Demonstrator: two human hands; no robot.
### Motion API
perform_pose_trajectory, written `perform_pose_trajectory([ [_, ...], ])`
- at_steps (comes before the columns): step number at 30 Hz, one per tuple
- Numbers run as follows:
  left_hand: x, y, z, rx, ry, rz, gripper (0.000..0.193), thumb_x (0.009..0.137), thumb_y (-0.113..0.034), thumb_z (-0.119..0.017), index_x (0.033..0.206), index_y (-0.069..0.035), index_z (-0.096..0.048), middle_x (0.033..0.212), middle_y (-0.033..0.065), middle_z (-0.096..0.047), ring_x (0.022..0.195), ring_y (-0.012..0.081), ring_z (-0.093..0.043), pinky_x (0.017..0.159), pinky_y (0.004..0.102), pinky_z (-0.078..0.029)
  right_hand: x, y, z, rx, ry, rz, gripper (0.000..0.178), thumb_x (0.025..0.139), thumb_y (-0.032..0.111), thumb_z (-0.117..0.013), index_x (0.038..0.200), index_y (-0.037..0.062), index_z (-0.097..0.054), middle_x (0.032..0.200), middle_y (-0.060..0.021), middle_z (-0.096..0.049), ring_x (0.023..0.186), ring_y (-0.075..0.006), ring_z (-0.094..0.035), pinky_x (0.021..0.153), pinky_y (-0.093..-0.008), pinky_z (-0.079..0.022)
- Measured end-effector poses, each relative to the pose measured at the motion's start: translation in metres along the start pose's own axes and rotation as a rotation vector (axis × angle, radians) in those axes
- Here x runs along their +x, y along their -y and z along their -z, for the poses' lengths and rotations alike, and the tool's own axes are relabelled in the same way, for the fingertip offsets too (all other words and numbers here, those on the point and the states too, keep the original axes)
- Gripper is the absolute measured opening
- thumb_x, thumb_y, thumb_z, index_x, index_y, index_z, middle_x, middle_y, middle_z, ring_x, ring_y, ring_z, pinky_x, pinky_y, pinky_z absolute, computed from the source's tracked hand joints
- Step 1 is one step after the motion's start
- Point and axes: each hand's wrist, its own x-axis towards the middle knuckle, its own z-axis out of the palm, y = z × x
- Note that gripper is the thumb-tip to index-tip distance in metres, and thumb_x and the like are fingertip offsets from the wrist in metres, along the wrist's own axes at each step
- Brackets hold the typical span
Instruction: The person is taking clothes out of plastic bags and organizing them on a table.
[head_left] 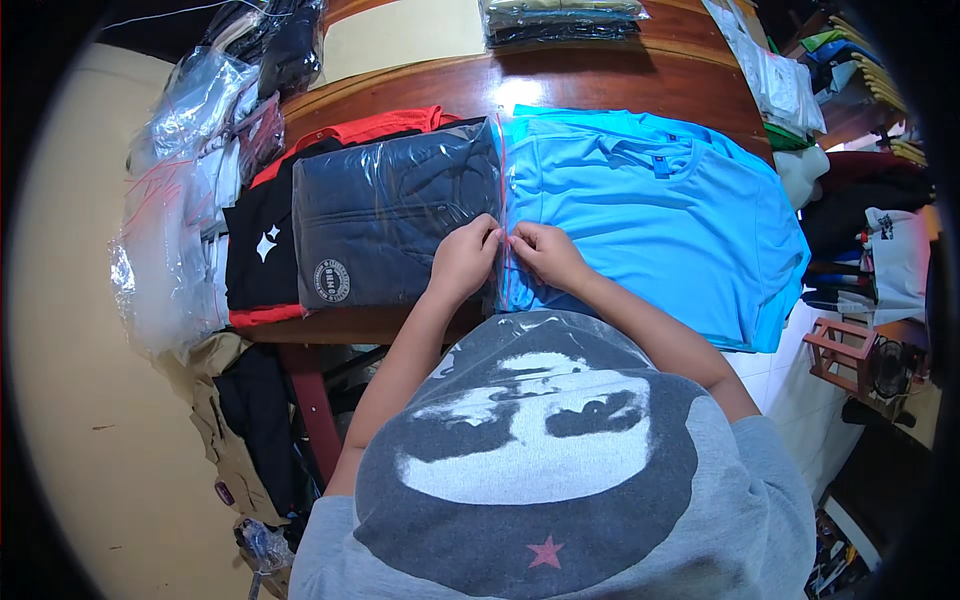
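Observation:
A dark navy folded garment [390, 215] lies flat inside a clear zip bag [325, 250] in front of me. The bag's red zip strip [503, 160] runs along its right side, next to the light blue T-shirts. My left hand [468, 255] pinches the strip from the left, its forearm over the bag's lower right corner. Close beside it, my right hand [545, 252] has thumb and finger closed on the same strip. Under the bag, black and red garments [258, 235] stick out at the left. A light blue T-shirt [640, 225] lies spread on another beneath my right forearm.
Clear plastic bags [170, 250] are heaped along the table's left edge. Bagged clothes [565, 20] and a cream sheet [400, 40] lie at the back of the wooden table [690, 85]. More clothes and a small reddish stool [840, 352] are on the right.

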Motion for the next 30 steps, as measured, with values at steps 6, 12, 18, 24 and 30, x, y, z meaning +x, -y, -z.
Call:
perform_pose_trajectory([
  [6, -0.001, -0.017, 0.007, -0.041, 0.068, 0.102, 0.021, 0.094, -0.024, -0.051, 0.091, -0.004, -0.058, 0.07, 0.0159, -0.063, 0.066, 0.033, -0.065, 0.063, 0.0453, -0.047, 0.001, -0.003, 0.001, 0.004, 0.0, -0.013, 0.026, 0.095, 0.022, -0.055, 0.078, 0.0023, -0.055, 0.056, -0.0092, -0.055, 0.044, -0.0188, -0.054, 0.046, -0.035, -0.041],
  [12, 0.0, 0.003, -0.001, -0.008, -0.008, 0.011, 0.024, 0.093, -0.028, -0.05, 0.092, -0.005, -0.057, 0.075, 0.0192, -0.063, 0.075, 0.0384, -0.063, 0.064, 0.0478, -0.046, 0.006, 0.006, 0.0, 0.065, -0.006, -0.074, 0.023, 0.094, 0.02, -0.055, 0.081, 0.0014, -0.057, 0.056, -0.0087, -0.057, 0.042, -0.0186, -0.056, 0.042, -0.034, -0.042],
  [18, 0.004, -0.01, -0.003, -0.023, -0.018, 0.107, 0.03, 0.093, -0.032, -0.05, 0.087, -0.003, -0.057, 0.079, 0.0216, -0.063, 0.08, 0.042, -0.061, 0.067, 0.0497, -0.047, 0.016, 0.018, -0.003, -0.064, -0.05, -0.028, 0.019, 0.092, 0.02, -0.054, 0.091, 0.0018, -0.059, 0.066, -0.0145, -0.064, 0.047, -0.025, -0.061, 0.045, -0.0375, -0.046],
  [24, 0.008, -0.008, -0.003, 0.132, -0.073, 0.039, 0.034, 0.095, -0.033, -0.048, 0.086, -0.002, -0.059, 0.083, 0.0224, -0.063, 0.082, 0.0428, -0.061, 0.069, 0.0499, -0.047, 0.012, 0.016, 0.001, -0.022, -0.035, -0.013, 0.022, 0.095, 0.021, -0.053, 0.085, 0.0024, -0.059, 0.057, -0.0116, -0.059, 0.041, -0.0214, -0.058, 0.042, -0.0359, -0.044],
  [30, 0.008, 0.0, 0.001, 0.012, -0.03, 0.026, 0.032, 0.095, -0.031, -0.046, 0.089, -0.002, -0.058, 0.086, 0.023, -0.062, 0.085, 0.0433, -0.06, 0.069, 0.0488, -0.046, 0.015, 0.009, 0.0, -0.011, -0.048, 0.033, 0.024, 0.097, 0.021, -0.052, 0.082, 0.0024, -0.057, 0.053, -0.0089, -0.057, 0.039, -0.0187, -0.056, 0.039, -0.0339, -0.042],
])
